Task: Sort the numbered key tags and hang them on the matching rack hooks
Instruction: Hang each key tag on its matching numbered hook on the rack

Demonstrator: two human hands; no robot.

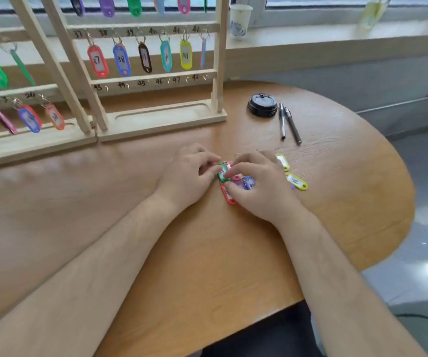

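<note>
A small pile of loose key tags lies on the wooden table [156,240] between my hands. My left hand [187,173] pinches a green tag [222,172] with thumb and fingers. My right hand [256,184] rests over the pile, its fingertips touching the same green tag. A red tag [229,195], a purple tag [249,182] and a pink tag [236,177] lie partly under my right hand. Two yellow tags [296,181] [283,162] lie to the right. The wooden rack [153,81] stands behind, with tags 37 to 42 hung and the hooks 43 to 48 bare.
A second rack [27,117] with several hung tags stands at the left. A black lid [261,105] and two pens [289,123] lie at the right back. A paper cup [240,20] stands on the window sill. The table's curved edge runs along the right.
</note>
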